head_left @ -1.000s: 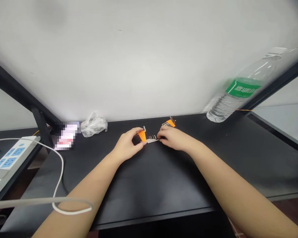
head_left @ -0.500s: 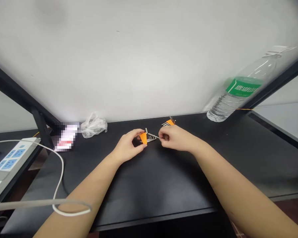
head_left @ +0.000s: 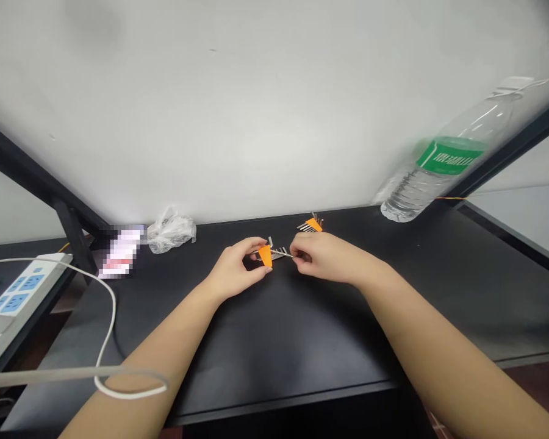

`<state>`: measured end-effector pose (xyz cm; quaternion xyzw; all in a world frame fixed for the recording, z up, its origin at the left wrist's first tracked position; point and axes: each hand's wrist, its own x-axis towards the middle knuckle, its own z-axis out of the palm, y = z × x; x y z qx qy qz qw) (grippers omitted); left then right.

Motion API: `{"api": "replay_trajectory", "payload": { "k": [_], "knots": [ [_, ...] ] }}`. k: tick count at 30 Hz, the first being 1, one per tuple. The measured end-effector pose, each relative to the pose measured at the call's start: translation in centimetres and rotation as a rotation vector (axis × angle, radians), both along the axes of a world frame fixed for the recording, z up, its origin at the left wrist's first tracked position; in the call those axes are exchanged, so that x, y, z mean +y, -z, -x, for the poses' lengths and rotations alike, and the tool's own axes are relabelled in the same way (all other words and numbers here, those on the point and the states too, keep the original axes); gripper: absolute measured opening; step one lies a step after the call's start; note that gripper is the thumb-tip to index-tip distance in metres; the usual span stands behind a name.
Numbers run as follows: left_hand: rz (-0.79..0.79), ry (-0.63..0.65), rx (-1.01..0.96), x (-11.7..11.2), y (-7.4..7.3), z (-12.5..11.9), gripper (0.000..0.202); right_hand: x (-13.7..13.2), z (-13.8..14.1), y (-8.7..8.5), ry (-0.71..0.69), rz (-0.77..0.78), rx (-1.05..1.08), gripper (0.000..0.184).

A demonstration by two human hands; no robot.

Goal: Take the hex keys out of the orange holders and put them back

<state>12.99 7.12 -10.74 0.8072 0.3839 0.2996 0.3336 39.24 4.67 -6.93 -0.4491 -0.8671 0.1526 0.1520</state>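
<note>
Our left hand [head_left: 233,274] pinches a small orange plastic holder [head_left: 265,255] of silver L-shaped hex keys between thumb and forefinger, over the far middle of the black tabletop [head_left: 279,341]. Our right hand [head_left: 322,257] pinches one thin silver hex key [head_left: 283,252], whose other end meets the holder. A second orange key set [head_left: 312,225] lies just behind.

The hex keys [head_left: 281,252] are gleaming as shiny metal in an orange plastic holder [head_left: 265,255]. The table [head_left: 293,329] is showing a matt black top, and the far bottle [head_left: 439,171] and bag [head_left: 170,231] are glinting as clear plastic.
</note>
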Motion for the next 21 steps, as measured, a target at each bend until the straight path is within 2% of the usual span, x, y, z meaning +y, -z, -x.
{"api": "replay_trajectory", "payload": {
  "k": [5,11,15,21],
  "knots": [
    [0.038,0.016,-0.010,0.0,-0.1,0.1,0.053,0.0,-0.5,0.0,-0.015,-0.067,0.032,0.008],
    [0.168,0.113,-0.088,-0.2,-0.2,-0.1,0.053,0.4,-1.2,0.3,-0.036,-0.104,0.139,0.013],
    [0.298,0.154,-0.162,-0.4,-0.2,-0.3,0.052,0.2,-0.1,0.4,-0.058,-0.107,0.197,0.016],
    [0.413,0.188,-0.271,-0.2,0.0,-0.3,0.055,0.1,1.4,1.3,-0.065,-0.082,0.376,0.007]
  ]
}}
